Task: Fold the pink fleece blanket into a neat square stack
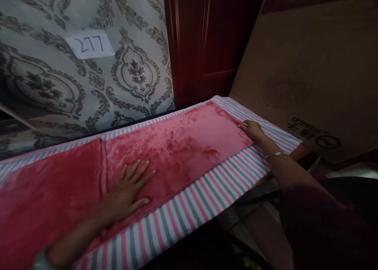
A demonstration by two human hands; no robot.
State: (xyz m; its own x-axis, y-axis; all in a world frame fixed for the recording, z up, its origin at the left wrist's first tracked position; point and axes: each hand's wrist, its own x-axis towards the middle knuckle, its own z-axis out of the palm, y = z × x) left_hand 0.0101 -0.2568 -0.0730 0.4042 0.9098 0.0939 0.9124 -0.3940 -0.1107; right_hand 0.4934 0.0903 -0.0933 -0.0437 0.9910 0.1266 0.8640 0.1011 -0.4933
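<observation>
Our red plush blanket (177, 148) lies on the striped cloth (189, 211); our left hand (126, 193) rests spread on it, grasping nothing; our right hand (251, 130) pinches its end edge; we judge it soft, limp, best held by the corners.

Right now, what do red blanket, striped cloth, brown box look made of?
Red blanket: likely plush fleece, soft sheen; brushed, blotchy pile.
Striped cloth: matte fabric, possibly cotton; no gloss, weave unclear.
Brown box: apparently cardboard, dull finish; printed lettering.
</observation>
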